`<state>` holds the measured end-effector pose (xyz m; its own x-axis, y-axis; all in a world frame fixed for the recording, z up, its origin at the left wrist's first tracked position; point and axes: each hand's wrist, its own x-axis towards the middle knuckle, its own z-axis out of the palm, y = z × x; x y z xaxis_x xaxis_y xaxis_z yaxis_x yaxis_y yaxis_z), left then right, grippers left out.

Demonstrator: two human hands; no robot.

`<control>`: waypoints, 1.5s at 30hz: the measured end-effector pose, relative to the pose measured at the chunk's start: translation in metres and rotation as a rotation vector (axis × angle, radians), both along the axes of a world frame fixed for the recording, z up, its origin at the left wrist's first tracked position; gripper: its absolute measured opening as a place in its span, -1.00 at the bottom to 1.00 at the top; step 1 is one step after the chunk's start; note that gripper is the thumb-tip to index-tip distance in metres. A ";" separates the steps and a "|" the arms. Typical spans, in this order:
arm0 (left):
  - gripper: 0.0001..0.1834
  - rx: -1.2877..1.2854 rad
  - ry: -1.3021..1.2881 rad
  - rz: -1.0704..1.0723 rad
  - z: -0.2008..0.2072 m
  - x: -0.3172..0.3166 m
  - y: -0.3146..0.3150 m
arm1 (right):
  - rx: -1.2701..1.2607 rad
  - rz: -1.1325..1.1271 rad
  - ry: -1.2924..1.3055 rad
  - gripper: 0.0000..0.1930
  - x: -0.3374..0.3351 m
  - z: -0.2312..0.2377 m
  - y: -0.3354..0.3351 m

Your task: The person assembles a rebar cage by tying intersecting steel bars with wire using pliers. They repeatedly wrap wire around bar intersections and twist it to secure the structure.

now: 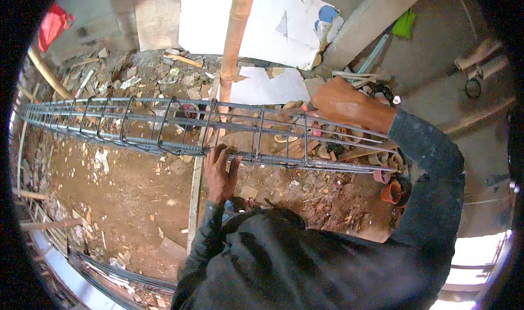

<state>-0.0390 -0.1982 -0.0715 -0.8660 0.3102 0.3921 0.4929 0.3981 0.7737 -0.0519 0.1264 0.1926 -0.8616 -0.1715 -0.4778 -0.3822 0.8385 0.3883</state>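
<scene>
A long rebar cage (273, 159) of steel bars and square stirrups runs across in front of me, from the far left to my right arm. My left hand (219, 174) has its fingers curled over the near lower bars, close to a stirrup and the upright bamboo pole. Above the cage's right part, my right hand (346, 103) is closed around a small tool (309, 107) with an orange-red end. Motion smears this hand, and most of the tool is hidden in the fist, so its kind cannot be told.
A bamboo pole (238, 31) stands behind the cage. Rubble and scraps cover the dirt floor (125, 184). White boards (218, 20) lean at the back. An orange pot (391, 191) sits near my right arm; loose steel bars (131, 279) lie at lower left.
</scene>
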 end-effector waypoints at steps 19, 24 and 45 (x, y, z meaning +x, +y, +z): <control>-0.72 0.087 -0.094 0.044 0.006 0.004 0.010 | -0.900 -0.633 0.319 -0.53 0.079 0.015 0.073; -0.72 0.071 -0.087 0.059 0.005 0.007 0.009 | -0.659 -0.722 0.201 -0.38 -0.016 0.017 0.080; -0.67 0.007 -0.260 0.853 0.029 0.123 0.076 | -0.281 0.609 0.312 -0.73 -0.218 -0.149 0.164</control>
